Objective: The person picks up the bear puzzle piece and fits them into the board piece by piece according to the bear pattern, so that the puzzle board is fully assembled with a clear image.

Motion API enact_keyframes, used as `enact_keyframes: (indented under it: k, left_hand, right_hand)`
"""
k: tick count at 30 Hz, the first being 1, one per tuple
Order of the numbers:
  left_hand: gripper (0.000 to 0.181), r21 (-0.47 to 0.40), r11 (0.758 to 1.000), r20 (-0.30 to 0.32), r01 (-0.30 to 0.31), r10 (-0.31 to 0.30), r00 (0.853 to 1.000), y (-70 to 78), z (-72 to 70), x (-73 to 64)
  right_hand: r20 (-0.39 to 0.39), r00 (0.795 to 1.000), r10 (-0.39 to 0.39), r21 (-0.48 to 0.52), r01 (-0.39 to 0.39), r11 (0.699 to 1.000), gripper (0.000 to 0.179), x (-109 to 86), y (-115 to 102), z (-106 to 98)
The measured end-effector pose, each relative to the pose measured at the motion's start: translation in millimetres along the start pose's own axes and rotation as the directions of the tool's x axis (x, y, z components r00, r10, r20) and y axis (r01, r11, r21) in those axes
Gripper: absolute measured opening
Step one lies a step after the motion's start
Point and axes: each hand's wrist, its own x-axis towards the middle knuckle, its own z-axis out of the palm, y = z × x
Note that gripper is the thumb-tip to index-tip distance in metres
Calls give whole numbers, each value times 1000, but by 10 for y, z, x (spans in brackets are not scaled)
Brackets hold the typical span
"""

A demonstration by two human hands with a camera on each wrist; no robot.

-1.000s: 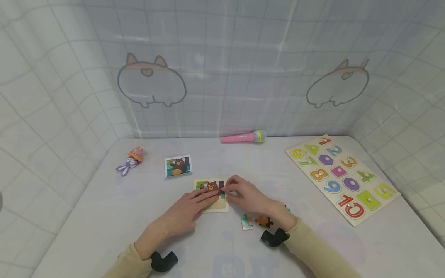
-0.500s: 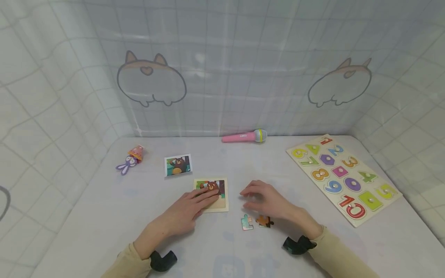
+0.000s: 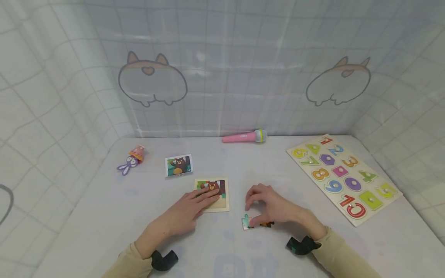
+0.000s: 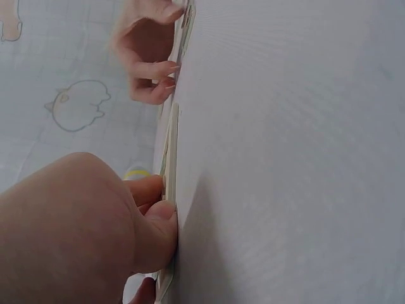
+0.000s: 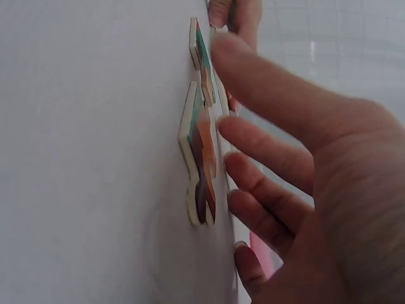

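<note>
L hand (image 3: 184,210), fingers straight, is pressing square cream wooden board (image 3: 219,205); at its 4 o'clock, R hand (image 3: 272,204), fingers apart, is poss. risking knocking flat teal wooden piece (image 3: 245,223) into close-lying knobbed orange-brown wooden piece (image 5: 201,142).

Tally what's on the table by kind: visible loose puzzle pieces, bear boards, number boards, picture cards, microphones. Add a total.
Visible loose puzzle pieces: 2
Bear board: 1
Number board: 1
Picture card: 1
Microphone: 1
Total: 6
</note>
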Motion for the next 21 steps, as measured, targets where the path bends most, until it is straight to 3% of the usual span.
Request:
enact_keyframes:
  k: [7, 21]
  left_hand:
    - [62, 4, 1000, -19, -18, 18, 1000, -3, 9, -8]
    - [63, 8, 1000, -13, -17, 17, 1000, 15, 2, -15]
  right_hand:
    - [57, 998, -25, -25, 26, 999, 38, -12, -25, 5]
    - [-1, 997, -77, -44, 77, 996, 25, 2, -21, 30]
